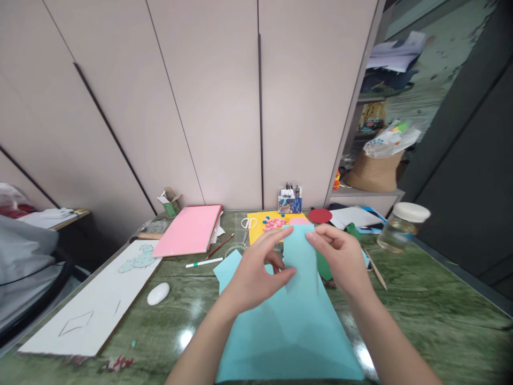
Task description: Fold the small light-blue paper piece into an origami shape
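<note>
Between my two hands stands a light blue strip of paper [300, 256], held up over the table. My left hand [260, 267] grips its left edge, thumb low and fingers near the top. My right hand [340, 256] pinches the upper right corner between thumb and fingers. Beneath them lies a larger light blue sheet [288, 342], with another blue piece of paper [229, 267] sticking out at its left. Just behind the right hand, a green shape [324, 266] is partly hidden.
A yellow sheet [255, 229] carries pink pieces [274, 223]. White scissors [248, 223], a green-banded marker [204, 262], a pink folder [191, 230] and a white oval object [158, 293] lie leftward. A drawing board [100, 299] fills the left side. A lidded jar [401, 229] stands right.
</note>
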A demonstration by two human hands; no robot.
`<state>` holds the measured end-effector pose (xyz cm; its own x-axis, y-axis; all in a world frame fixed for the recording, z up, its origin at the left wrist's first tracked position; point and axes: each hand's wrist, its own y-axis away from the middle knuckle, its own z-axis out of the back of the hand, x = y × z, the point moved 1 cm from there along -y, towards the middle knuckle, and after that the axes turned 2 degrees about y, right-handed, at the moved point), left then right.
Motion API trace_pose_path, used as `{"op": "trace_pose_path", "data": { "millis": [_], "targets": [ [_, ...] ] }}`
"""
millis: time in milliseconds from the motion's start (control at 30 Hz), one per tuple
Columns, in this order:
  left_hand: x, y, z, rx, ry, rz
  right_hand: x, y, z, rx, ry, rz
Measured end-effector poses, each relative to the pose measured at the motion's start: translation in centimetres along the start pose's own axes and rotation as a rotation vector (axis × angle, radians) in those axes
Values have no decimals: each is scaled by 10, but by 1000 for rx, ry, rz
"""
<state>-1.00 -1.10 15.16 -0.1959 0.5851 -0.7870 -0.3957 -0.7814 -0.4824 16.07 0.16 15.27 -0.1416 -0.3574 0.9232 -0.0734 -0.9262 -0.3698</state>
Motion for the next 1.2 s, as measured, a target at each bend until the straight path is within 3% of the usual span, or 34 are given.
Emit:
{"op": "trace_pose_path", "data": {
  "millis": [167,367,567,833,1067,1200],
  "targets": [
    [0,0,2,23,-19,-8,-1,0,2,-3,-47,12],
    [0,0,3,86,-121,-110,-6,1,5,-12,-162,17],
    [-4,0,2,71,-142,-195,-4,8,7,-67,-196,79],
    [-4,2,1,81,-142,-175,-5,8,3,-157,-187,165],
    [-1,1,0,80,-129,-134,0,5,4,10,-117,133],
    [-1,0,0,85,-134,-119,2,8,5,-13,-7,42]
  ]
}}
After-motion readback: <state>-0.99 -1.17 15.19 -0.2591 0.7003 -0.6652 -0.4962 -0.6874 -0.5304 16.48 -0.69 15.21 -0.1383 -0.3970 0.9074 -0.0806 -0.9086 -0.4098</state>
